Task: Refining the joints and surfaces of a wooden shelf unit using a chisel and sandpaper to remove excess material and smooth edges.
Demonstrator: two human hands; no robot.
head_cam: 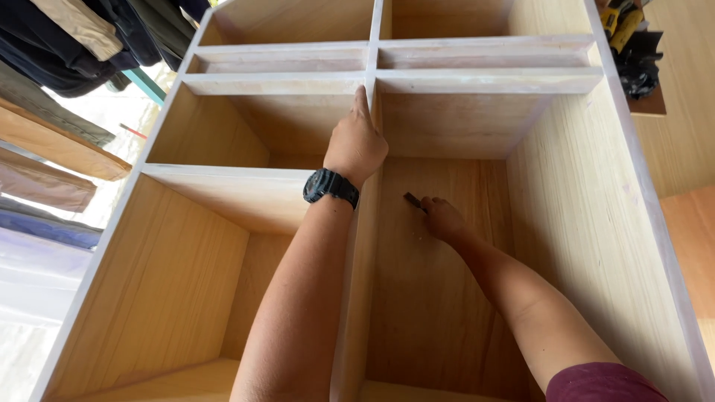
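Head camera, looking down into a large pale plywood cabinet carcass (186, 253) divided into open compartments. Far to the left of both hands, outside the cabinet wall, dark and khaki folded garments (67, 37) hang or lie in a heap, with loose wooden boards (59, 145) below them.

Nearer in, the left forearm rises from the bottom edge of the view, stretched nearly straight along the upright central divider panel (357, 298). A black digital wristwatch (331, 186) sits on the wrist. The left hand (356, 141) lies back-up against the top of that divider, its fingers held together and extended, the fingertips touching the spot where the divider meets the white-edged horizontal shelf (275, 83). It presses flat rather than gripping; nothing is enclosed in it.

Just right of the divider, lower and deeper inside the compartment, the right arm comes in from the bottom right corner, a maroon short sleeve (603, 383) at its upper end, the elbow slightly bent and the forearm angled up and leftward. The right hand (443, 218) is curled closed around a small dark tool (412, 199), whose tip sticks out to the upper left and rests against the wooden back panel (439, 298) near the divider. What kind of tool it is cannot be told at this size.

Well off to the right of the right hand, beyond the cabinet's side wall, a yellow and black power tool (625, 30) lies on a wooden surface.
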